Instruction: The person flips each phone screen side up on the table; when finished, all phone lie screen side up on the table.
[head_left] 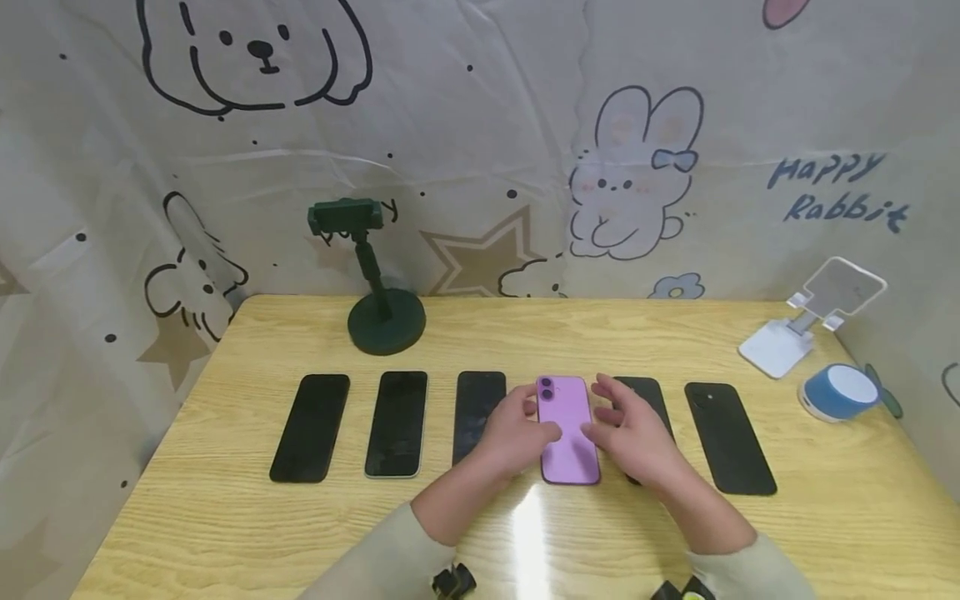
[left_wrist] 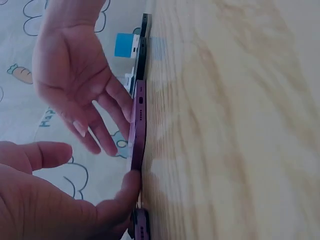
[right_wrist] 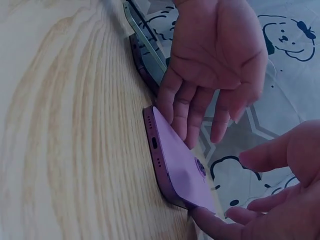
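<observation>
Well left of the lilac smartphone we see a rounded black smartphone, then a glossy, pale-rimmed smartphone; just left lies a dark-faced smartphone, partly hidden. The left hand, fingers loosely extended, touches the lilac phone's left edge, gripping nothing. That smooth-backed phone lies flat, cameras up, on the wood-grained table. At its right edge the right hand touches too, loosely spread, holding nothing. Just right, a partly covered black phone; farther right, a camera-up black phone. Gaps of wood flank the lilac phone; a broad strip stretches behind it.
</observation>
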